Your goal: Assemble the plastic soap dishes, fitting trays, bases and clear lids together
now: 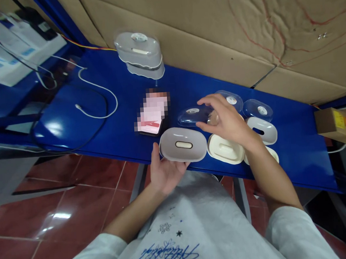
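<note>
My left hand (pixel 165 171) grips a grey oval tray (pixel 182 144) with a slot in its middle, holding it from below at the front edge of the blue table (pixel 108 129). My right hand (pixel 223 120) pinches a clear plastic lid (pixel 192 115) with a round white sticker, holding it just above and behind the grey tray. Beside it lies a cream oval tray (pixel 224 149). Behind my right hand rest two more clear lids (pixel 232 99) (pixel 258 109) and a white oval tray (pixel 263 129).
A stack of assembled grey containers (pixel 140 53) stands at the back near the cardboard wall. A phone (pixel 152 112) lies left of the trays. A white cable (pixel 97 91) and black cable curl at left. A small cardboard box (pixel 335 121) sits at far right.
</note>
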Demonstrator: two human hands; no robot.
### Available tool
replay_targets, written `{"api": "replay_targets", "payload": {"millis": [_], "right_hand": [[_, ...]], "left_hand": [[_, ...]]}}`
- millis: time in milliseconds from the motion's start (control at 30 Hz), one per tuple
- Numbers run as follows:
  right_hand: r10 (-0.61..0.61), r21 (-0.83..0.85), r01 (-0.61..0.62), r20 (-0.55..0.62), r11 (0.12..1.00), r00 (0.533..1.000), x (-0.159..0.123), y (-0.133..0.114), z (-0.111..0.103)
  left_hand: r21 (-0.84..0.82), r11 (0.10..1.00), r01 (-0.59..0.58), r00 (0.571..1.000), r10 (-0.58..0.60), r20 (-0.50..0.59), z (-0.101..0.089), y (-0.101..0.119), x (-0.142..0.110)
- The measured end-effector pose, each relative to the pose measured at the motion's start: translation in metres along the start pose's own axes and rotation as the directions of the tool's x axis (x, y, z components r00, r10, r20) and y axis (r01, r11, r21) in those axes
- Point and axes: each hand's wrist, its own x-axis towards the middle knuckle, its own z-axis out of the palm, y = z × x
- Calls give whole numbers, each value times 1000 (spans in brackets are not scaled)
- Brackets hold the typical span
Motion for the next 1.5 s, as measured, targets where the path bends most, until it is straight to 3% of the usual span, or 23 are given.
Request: {"api": "replay_targets", "payload": {"millis": [167,267,433,633,767,867,967,1100,1333,1500], "right_hand": [[41,14,-42,60,999,997,-17,3,10],[87,-56,-80,151,995,985,-15,14,11],[67,30,-76,220,997,973,-9,27,14],[115,-106,-90,263,990,958,-4,28,20],[79,-45,-75,110,996,991,-7,18,13],[14,68,-13,-16,998,1000,-21,-4,5],[-40,164,41,-6,986,999,-44,-30,5],[-58,134,53,34,990,998,-68,-49,15],[12,144,-21,63,989,998,-79,-47,20],[9,118,-10,7,993,1000,-85,-47,29]], "left_hand": [[6,1000,24,1000,-24,-17,5,-2,7],[25,999,35,999,-35,-23,5,-3,9],[32,999,26,998,-24,-50,5,-2,7],[23,1000,-4,995,6,-102,5,2,0],[10,1000,-3,997,4,-81,5,3,-1],[7,1000,15,997,-14,-77,6,3,0],[3,1000,25,999,-25,-46,10,1,-1],[0,999,36,999,-36,-1,17,-2,-6],[47,998,49,998,-47,-37,19,-6,-6],[50,998,28,997,-24,-76,17,-7,-2]]}}
